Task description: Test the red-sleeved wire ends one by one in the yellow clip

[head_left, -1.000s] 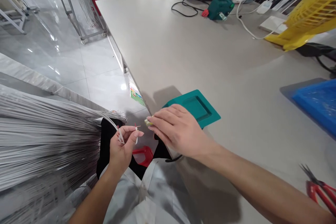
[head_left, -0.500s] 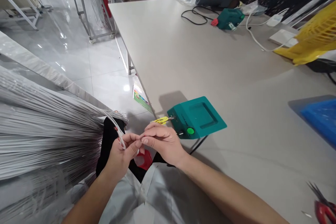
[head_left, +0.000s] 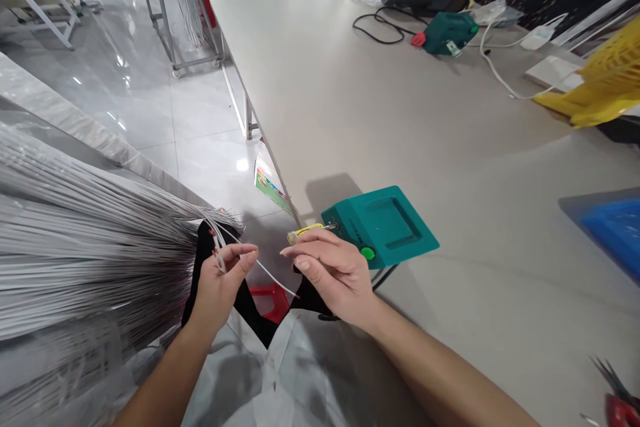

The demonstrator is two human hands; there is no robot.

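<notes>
My left hand is closed, thumb against forefinger, on several thin white wires with reddish ends. One white wire runs out from it toward the lower right, its dark reddish tip below my right hand. My right hand is held apart from the left, thumb and forefinger separated, with nothing visible between them. Just beyond its fingers, a yellow clip-like piece joins the front of a teal box with a green button. My right knuckles partly cover that box's front.
A thick bundle of white wires lies at my left. On the table are a second teal device, a yellow basket, a blue tray and red-handled scissors. A red stool shows below my hands.
My hands have come apart from where their fingertips met. The right has moved right and opened; the left has shifted slightly left. One wire now hangs free at its tip.
</notes>
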